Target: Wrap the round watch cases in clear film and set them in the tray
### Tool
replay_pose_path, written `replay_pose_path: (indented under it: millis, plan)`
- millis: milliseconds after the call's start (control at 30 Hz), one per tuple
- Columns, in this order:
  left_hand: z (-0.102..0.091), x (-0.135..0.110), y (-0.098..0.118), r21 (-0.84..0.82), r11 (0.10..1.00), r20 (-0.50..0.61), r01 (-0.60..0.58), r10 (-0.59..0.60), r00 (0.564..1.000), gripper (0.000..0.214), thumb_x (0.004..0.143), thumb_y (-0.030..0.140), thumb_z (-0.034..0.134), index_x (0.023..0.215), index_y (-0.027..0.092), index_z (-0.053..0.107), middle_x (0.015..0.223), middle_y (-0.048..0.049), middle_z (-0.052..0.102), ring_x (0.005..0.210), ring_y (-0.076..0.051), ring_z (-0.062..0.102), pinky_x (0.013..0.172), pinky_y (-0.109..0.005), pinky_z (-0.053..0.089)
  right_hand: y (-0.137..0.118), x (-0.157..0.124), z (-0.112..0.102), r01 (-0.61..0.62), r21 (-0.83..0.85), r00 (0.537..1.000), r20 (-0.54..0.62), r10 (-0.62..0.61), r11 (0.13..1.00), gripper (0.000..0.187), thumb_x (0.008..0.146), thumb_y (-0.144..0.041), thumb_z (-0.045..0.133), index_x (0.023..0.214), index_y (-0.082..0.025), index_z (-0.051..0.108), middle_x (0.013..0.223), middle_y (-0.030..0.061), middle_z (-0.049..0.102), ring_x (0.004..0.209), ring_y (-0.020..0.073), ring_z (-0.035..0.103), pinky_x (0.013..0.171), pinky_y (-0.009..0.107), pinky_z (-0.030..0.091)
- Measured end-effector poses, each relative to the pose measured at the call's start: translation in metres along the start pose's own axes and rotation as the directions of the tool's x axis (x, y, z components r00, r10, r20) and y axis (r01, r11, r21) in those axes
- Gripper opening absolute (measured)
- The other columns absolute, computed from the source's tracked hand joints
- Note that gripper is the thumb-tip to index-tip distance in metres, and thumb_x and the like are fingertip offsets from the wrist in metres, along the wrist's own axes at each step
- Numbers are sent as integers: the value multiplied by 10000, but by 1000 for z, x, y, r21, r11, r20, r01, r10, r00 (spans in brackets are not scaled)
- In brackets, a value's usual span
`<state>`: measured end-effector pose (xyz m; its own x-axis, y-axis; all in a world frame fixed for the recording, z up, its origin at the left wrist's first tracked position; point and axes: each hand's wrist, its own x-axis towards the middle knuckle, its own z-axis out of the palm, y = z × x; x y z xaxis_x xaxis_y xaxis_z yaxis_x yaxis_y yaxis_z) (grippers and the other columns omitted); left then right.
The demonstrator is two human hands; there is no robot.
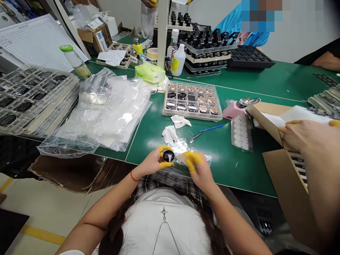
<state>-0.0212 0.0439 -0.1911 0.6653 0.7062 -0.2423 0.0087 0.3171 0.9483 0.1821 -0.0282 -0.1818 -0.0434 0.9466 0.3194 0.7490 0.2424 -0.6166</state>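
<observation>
You're pinching the round glossy black container (168, 156) in your left hand (151, 163).
Your right hand (199, 170), its yellow-cotted fingers narrowly closed, is holding crinkled silver foil (180, 147) just beside the container's right edge.

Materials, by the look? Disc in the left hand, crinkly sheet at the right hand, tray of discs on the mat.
The disc in the left hand: glossy black face with a sharp reflection, so glass, lacquer or polished plastic; can't tell which. The crinkly sheet at the right hand: silvery with sharp creases, likely foil or metallised film. The tray: see-through with moulded pockets, likely clear plastic.
</observation>
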Motion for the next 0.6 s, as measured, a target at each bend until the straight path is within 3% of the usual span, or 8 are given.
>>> replay_pose_path:
  millis: [67,133,200,267,367,467,600]
  plan:
    - [-1,-1,4,-29,999,6,28,-28,1000,542,667,251,759,1123,207,471,813,9,608,750,-131,616,765,-294,476,23,1,-6,-235,42,962,-135,239,971,319,900,-304,430,1190,-224,535,1013,95,612,942,242,544,823,421,438]
    - [-5,0,10,-52,997,34,62,-61,998,546,669,251,758,1130,213,468,787,20,598,719,-124,610,743,-286,477,44,8,-11,-358,-38,919,-192,345,933,337,866,-356,475,1145,-199,577,1006,113,611,959,275,537,842,471,426]
    - [-11,5,19,-43,996,39,79,-78,996,553,671,247,756,1142,222,466,792,25,594,702,-116,599,718,-271,476,52,22,-14,-368,-134,918,-213,336,920,287,834,-361,521,1033,-194,642,971,127,611,961,302,522,858,514,403]
    - [-16,15,30,7,997,25,74,-74,997,547,677,242,751,1149,228,476,822,21,605,708,-112,596,711,-255,472,41,39,-14,-313,-79,937,-187,295,946,250,849,-337,511,1015,-216,654,993,126,611,973,293,524,871,502,408]
    - [-17,34,46,51,998,65,27,-30,997,555,689,259,743,1180,213,489,896,-15,644,760,-135,618,736,-264,476,6,67,-6,-197,198,980,45,192,960,316,873,-301,484,1177,-271,566,1038,80,616,950,228,561,848,406,459]
    - [-9,50,56,36,999,78,5,-7,997,700,691,286,744,1299,195,409,874,-32,673,758,-154,631,739,-287,480,-14,90,-2,-247,344,963,187,192,906,439,820,-283,551,1253,-260,485,969,45,622,885,197,576,802,363,475]
    - [-5,51,54,5,1000,27,7,-8,1000,818,730,346,708,1392,154,267,723,-13,683,734,-169,644,790,-336,478,17,137,-21,-322,528,937,58,346,786,309,785,-348,586,1055,-209,531,883,20,616,753,156,583,700,296,479]
